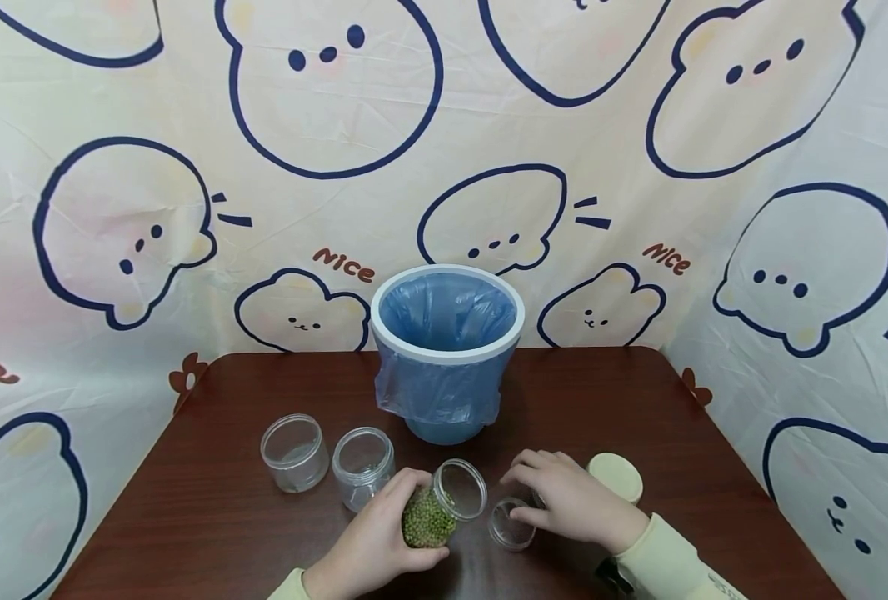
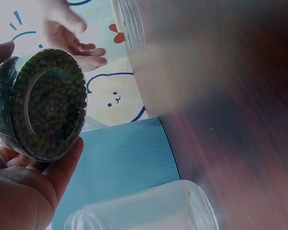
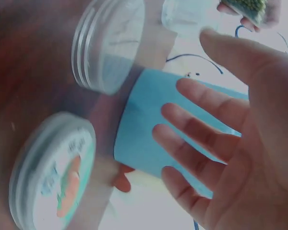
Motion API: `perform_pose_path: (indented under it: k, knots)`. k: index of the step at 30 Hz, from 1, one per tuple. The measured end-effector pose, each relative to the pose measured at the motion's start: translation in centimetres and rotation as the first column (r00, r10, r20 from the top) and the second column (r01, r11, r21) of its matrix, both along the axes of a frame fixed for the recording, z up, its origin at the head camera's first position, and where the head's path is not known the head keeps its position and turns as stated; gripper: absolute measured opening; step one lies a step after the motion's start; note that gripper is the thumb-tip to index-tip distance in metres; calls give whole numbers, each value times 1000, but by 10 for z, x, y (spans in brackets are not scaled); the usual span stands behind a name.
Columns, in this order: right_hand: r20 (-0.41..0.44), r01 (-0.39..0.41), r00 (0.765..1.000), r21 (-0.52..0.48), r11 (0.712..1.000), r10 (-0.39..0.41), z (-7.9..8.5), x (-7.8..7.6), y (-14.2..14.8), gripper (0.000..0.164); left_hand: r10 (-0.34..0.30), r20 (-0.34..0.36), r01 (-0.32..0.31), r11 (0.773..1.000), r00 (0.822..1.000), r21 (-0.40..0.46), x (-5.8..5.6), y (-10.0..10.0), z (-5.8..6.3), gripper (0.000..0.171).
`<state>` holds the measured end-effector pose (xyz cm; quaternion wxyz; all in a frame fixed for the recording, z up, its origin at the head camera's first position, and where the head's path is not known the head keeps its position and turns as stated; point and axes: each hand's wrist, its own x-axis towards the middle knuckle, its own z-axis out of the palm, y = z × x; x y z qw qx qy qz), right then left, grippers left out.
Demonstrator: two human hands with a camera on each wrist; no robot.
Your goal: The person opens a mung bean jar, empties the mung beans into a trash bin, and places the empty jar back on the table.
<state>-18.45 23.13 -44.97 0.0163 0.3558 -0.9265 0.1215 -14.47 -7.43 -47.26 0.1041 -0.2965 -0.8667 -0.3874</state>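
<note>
My left hand [image 1: 384, 529] grips a clear jar of green beans [image 1: 427, 518], tilted so that its open mouth faces right. The left wrist view shows the jar's base, with beans [image 2: 53, 103] packed against it. My right hand [image 1: 575, 504] hovers by a clear jar [image 1: 510, 533] that it partly hides. In the right wrist view the fingers [image 3: 197, 132] are spread and hold nothing. Two clear open jars, the far left one [image 1: 294, 454] and the nearer one [image 1: 361, 467], stand left of the bean jar; my left hand partly overlaps the nearer one.
A blue bin [image 1: 444, 383] with a bag liner and white rim stands at the back middle. Behind the right hand is a cream-coloured lid [image 1: 615, 477]. A brown table [image 1: 212, 517] lies under everything, with a printed cloth [image 1: 489, 208] hanging behind.
</note>
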Motion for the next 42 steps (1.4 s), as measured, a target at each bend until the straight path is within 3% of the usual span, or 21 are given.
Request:
perform_pose_path:
  k: [5,14,24,35,42]
  knots:
    - [-80,45,996,-67,997,-50,13,-6,10,21,0,5,0,1000,1000,3,1,-1,1,67]
    - [-108,81,989,-146,986,-98,43,-17,19,15,2,-26,-2,1000,1000,-5,2,0,1,68]
    - [-244,46,966,-168,985,-87,77,-28,17,14,4,-17,-4,1000,1000,-4,2,0,1,68]
    - [-310,41,946,-178,983,-95,117,-35,14,17,-2,-42,2,1000,999,-4,3,-1,0,69]
    - [-358,15,930,-181,983,-80,132,-44,15,17,-1,-52,1,1000,999,-2,3,-1,-1,69]
